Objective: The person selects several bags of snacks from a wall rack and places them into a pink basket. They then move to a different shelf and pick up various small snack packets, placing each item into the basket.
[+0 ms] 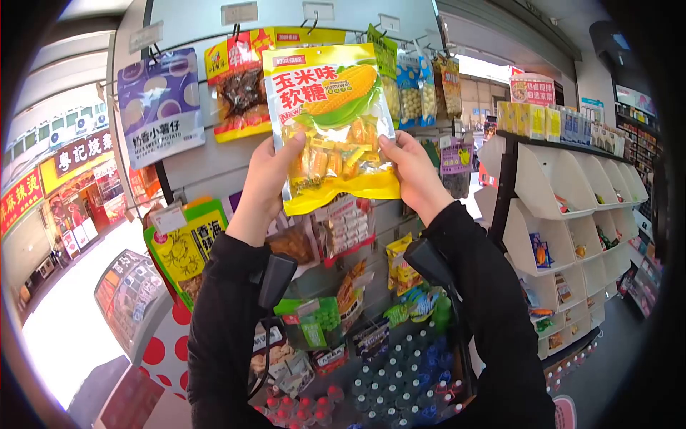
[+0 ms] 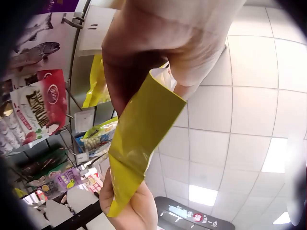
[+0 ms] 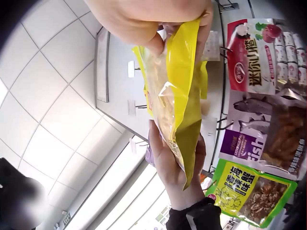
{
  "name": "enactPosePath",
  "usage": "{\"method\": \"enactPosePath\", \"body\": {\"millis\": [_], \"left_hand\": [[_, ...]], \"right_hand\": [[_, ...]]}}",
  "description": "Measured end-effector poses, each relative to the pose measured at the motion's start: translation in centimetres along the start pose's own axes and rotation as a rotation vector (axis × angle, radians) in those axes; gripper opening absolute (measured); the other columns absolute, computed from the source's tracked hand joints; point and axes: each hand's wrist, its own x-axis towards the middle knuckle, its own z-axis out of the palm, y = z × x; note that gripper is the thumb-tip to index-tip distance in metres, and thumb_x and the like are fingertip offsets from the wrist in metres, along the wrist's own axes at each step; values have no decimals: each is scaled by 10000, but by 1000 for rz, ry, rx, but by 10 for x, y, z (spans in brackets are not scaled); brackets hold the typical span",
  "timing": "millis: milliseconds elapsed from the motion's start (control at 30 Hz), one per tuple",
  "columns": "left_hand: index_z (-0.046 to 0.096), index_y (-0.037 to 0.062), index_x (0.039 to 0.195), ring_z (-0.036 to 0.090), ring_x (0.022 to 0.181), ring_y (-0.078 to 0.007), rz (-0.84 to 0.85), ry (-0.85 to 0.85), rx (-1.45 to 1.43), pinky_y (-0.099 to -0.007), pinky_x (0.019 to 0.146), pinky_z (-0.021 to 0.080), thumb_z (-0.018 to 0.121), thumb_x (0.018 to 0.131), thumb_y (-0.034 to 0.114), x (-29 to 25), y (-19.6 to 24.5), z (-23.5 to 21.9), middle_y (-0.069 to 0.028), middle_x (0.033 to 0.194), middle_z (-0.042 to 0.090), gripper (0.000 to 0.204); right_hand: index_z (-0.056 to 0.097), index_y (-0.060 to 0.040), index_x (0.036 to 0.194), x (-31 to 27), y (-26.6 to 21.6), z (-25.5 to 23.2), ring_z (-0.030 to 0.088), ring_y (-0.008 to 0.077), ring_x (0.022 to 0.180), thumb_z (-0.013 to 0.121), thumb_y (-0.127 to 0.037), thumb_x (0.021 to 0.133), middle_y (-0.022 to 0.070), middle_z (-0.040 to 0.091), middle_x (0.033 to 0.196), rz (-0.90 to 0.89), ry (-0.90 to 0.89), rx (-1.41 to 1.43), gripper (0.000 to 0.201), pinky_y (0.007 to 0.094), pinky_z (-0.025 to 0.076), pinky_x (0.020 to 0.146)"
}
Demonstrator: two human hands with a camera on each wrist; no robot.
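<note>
Inspection: I held the yellow candy bag [image 1: 334,121] up flat before the peg wall [image 1: 193,171], print facing me for reading. My left hand [image 1: 268,179] and right hand [image 1: 413,171] pinched its opposite side edges, fingers curled behind.

Candy bag [image 1: 332,125]: glossy yellow plastic film w/ a clear window, creased and shiny. Purple sweet-potato bag [image 1: 161,106]: smooth plastic, satin sheen. Pegboard hooks [image 1: 311,23]: thin bare metal wire. White bins [image 1: 554,182]: matt moulded plastic. Sleeves [image 1: 221,336]: black matt cloth. Ceiling tiles [image 2: 240,120]: matt, slightly rough.
</note>
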Motion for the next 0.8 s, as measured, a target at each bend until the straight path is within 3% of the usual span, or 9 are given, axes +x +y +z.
{"method": "enactPosePath", "body": {"millis": [67, 333, 800], "left_hand": [[451, -24, 1053, 534, 856, -134, 137, 51, 166, -268, 742, 425, 525, 809, 163, 14, -7, 2, -72, 978, 545, 316], [499, -28, 995, 536, 807, -119, 206, 72, 325, -248, 707, 418, 542, 787, 151, 80, 5, 2, -70, 924, 565, 278], [451, -28, 1048, 549, 828, -135, 219, 59, 196, -265, 710, 440, 532, 790, 132, 111, 16, -5, -85, 962, 553, 314]], "right_hand": [[465, -8, 916, 19, -5, -1, 537, 124, 741, 505, -123, 816, 56, 546, 859, -18, 7, 4, 158, 272, 453, 652], [456, 8, 971, 80, -11, -9, 559, 162, 778, 488, -110, 817, 76, 549, 891, 3, -12, 14, 197, 302, 469, 671], [451, 26, 980, 115, -29, 4, 567, 186, 777, 483, -93, 813, 104, 549, 898, -22, -29, -28, 207, 329, 473, 677]]}}
